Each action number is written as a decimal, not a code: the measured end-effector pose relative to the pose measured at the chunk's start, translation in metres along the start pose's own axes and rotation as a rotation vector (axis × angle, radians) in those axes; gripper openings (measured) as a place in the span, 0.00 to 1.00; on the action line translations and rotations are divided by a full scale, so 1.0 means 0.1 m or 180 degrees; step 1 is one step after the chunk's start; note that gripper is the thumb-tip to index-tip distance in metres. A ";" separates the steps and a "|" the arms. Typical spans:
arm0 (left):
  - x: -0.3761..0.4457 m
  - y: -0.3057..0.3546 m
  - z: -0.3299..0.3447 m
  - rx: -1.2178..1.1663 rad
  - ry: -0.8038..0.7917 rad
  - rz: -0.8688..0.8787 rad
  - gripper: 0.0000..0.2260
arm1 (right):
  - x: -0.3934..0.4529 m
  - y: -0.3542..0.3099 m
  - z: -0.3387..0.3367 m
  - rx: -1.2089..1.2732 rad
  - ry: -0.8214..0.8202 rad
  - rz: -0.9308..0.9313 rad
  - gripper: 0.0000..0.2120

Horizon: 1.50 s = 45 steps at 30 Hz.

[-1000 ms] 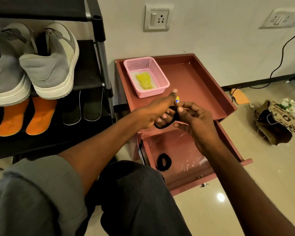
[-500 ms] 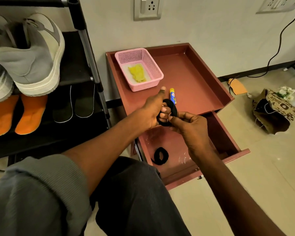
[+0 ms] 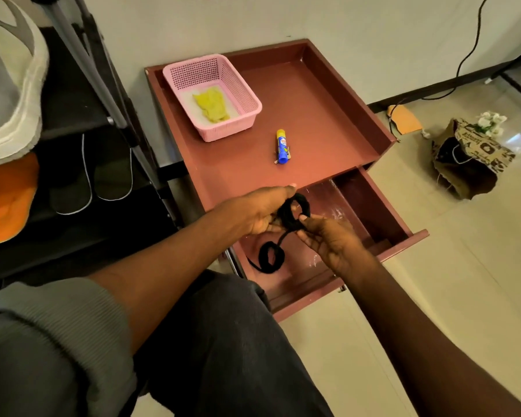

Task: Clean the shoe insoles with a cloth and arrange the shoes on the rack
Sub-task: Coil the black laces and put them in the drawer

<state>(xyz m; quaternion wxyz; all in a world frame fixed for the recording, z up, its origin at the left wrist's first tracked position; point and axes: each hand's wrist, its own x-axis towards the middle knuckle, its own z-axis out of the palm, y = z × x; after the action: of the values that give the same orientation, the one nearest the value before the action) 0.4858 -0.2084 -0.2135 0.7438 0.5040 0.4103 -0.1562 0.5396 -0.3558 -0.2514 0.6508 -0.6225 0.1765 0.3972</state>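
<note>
My left hand and my right hand together hold a coiled black shoelace above the open drawer; a loose end hangs from it towards a second black lace coil lying in the drawer. A yellow cloth lies in the pink basket on the maroon cabinet top. On the black shoe rack to the left sit a grey-white shoe, an orange insole and two dark insoles.
A blue and yellow glue stick lies on the cabinet top in front of the basket. A printed paper bag with white flowers and an orange piece lie on the tiled floor at right. A black cable runs down the wall.
Both hands moved down and towards me with the lace coil, uncovering the glue stick. A lace end now trails down to the coil in the drawer. The view tilted downward.
</note>
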 end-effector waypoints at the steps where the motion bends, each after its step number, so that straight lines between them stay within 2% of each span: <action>1: 0.04 -0.04 0.03 0.0009 -0.0007 -0.0043 0.15 | 0.08 0.02 -0.06 -0.0001 0.0015 0.0086 0.03; 6: 0.24 -0.20 0.12 0.0203 -0.0096 -0.0387 0.13 | 0.42 0.15 -0.27 -0.0279 0.0299 0.0390 0.03; 9: 0.39 -0.32 0.15 0.0436 0.0044 -0.0367 0.13 | 0.65 0.21 -0.33 -0.0633 0.0651 0.0315 0.09; 11: 0.44 -0.37 0.16 0.0575 0.0139 -0.0307 0.11 | 0.77 0.23 -0.33 -0.0946 0.0854 0.0258 0.07; 13: 0.47 -0.37 0.13 0.0726 0.0209 -0.0229 0.07 | 0.89 0.28 -0.32 -0.1366 0.1073 0.0228 0.07; 16: 0.51 -0.35 0.06 0.0820 0.0209 -0.0127 0.07 | 0.95 0.33 -0.34 -0.2412 0.1383 -0.0042 0.06; 19: 0.52 -0.36 0.01 0.1000 0.0205 -0.0044 0.07 | 0.93 0.34 -0.36 -0.3034 0.1417 -0.0327 0.09; 22: 0.50 -0.36 -0.01 0.1194 0.0227 0.0031 0.07 | 0.90 0.33 -0.34 -0.3315 0.1421 -0.0463 0.13; 25: 0.45 -0.33 -0.02 0.1283 0.0241 0.0062 0.08 | 0.80 0.30 -0.36 -0.3759 0.1329 -0.0851 0.15; 27: 0.41 -0.30 -0.03 0.1459 0.0239 0.0124 0.10 | 0.73 0.29 -0.39 -0.4139 0.1084 -0.1042 0.15; 29: 0.39 -0.29 -0.02 0.1752 0.0214 0.0279 0.11 | 0.66 0.30 -0.38 -0.4483 0.0744 -0.0974 0.14; 31: 0.35 -0.25 -0.01 0.2016 0.0141 0.0531 0.13 | 0.58 0.28 -0.32 -0.4469 0.0694 -0.1073 0.08; 33: 0.28 -0.14 -0.02 0.2263 0.0074 0.0887 0.14 | 0.49 0.21 -0.26 -0.4126 0.0947 -0.1291 0.02; 35: 0.16 -0.03 -0.04 0.2613 0.0135 0.1359 0.13 | 0.36 0.15 -0.19 -0.3598 0.1119 -0.1498 0.04; 39: 0.04 0.17 -0.18 0.3828 0.1209 0.2538 0.11 | 0.12 -0.05 -0.09 -0.3094 0.1405 -0.2148 0.07; 42: 0.06 0.19 -0.42 0.4360 0.1603 0.2659 0.13 | -0.07 -0.30 0.11 -0.2785 0.1399 -0.2767 0.08; 45: 0.14 0.13 -0.63 0.4840 0.1820 0.2233 0.26 | -0.07 -0.57 0.41 -0.2854 0.1137 -0.2913 0.09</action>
<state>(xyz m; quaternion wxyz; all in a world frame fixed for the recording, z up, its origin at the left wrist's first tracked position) 0.4740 -0.1450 -0.2261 0.0813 0.9788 0.1874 -0.0176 0.5661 -0.3135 -0.2012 0.3925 -0.9014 -0.1828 0.0065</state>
